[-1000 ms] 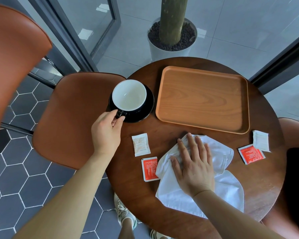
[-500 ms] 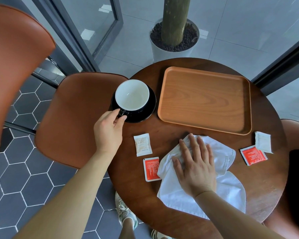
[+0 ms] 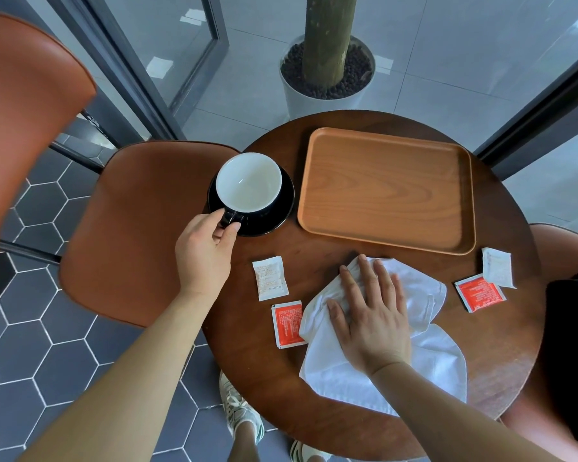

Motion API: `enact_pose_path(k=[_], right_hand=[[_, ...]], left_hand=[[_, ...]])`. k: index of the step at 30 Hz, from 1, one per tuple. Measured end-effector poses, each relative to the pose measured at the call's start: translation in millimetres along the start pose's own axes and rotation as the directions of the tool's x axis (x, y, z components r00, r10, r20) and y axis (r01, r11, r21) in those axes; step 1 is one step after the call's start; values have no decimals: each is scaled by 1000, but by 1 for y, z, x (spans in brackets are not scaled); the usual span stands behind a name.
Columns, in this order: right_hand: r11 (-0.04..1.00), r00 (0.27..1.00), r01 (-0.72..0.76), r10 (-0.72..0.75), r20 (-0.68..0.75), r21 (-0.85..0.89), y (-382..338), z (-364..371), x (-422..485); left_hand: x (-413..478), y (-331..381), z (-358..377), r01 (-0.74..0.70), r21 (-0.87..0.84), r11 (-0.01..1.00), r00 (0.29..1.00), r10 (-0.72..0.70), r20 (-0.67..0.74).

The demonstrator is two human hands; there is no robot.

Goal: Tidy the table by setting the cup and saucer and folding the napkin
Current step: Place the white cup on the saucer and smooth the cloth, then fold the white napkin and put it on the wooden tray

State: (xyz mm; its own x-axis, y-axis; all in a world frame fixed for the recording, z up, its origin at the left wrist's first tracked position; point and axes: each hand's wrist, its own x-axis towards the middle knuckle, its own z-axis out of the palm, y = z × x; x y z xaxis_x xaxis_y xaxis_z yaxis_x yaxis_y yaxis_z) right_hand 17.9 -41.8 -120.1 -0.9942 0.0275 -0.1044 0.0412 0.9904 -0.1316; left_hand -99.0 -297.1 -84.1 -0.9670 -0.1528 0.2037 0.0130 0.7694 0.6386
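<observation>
A black cup (image 3: 249, 181) with a white inside stands on a black saucer (image 3: 277, 211) at the left edge of the round wooden table (image 3: 331, 248). My left hand (image 3: 204, 251) pinches the cup's handle between thumb and fingers. A crumpled white napkin (image 3: 424, 355) lies near the table's front. My right hand (image 3: 371, 315) rests flat on it, fingers straight and spread. An empty wooden tray (image 3: 387, 188) sits at the back right of the cup.
Two white sachets (image 3: 270, 277) (image 3: 497, 267) and two red sachets (image 3: 288, 323) (image 3: 479, 292) lie around the napkin. Orange chairs (image 3: 137, 228) stand to the left. A potted trunk (image 3: 327, 71) is behind the table. A dark object (image 3: 571, 345) lies at the right edge.
My left hand's fingers have closed more tightly round the cup's handle. My right hand stays flat on the napkin. The view has shifted slightly.
</observation>
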Motion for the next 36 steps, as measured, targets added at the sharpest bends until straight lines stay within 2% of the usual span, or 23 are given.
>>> enact_pose_path(k=[3,6,10,15,18,21,24,26,30,34,36], right_hand=[[1000,1000,-2,2,-7,6,0,-1,-1],[1000,1000,-4,4,-3,2,0,-1,-1],[1000,1000,-8,8,24,10,0,-1,0],[997,998,-14,10,56,76,1,-9,0],[959,999,-31,23,34,281,0,-22,-1],[872,987,-44,113,-113,488,10,-39,-19],[867,935,-101,250,-250,488,38,-48,-49],[843,907,-224,364,-213,489,58,-49,-65],[735,854,-445,520,-4,511,79,-46,-72],[686,812,-529,580,65,500,76,-47,-54],[609,779,-565,615,118,556,77,-49,-45]], left_hand=[[-1,-2,-2,30,-45,999,999,-29,24],[-13,-3,-5,72,-73,995,997,-75,-37],[-47,-2,-6,67,-15,998,996,-68,-63],[-84,17,-4,-33,33,999,997,31,75],[-102,36,2,-111,33,993,972,102,212],[-113,58,13,-158,3,987,925,147,350],[-109,81,27,-192,11,981,899,172,403],[-101,90,38,-159,26,987,887,131,442],[-84,104,57,-66,89,994,851,9,525],[-75,117,65,4,154,988,824,-90,560],[-73,120,64,88,119,989,807,-141,573]])
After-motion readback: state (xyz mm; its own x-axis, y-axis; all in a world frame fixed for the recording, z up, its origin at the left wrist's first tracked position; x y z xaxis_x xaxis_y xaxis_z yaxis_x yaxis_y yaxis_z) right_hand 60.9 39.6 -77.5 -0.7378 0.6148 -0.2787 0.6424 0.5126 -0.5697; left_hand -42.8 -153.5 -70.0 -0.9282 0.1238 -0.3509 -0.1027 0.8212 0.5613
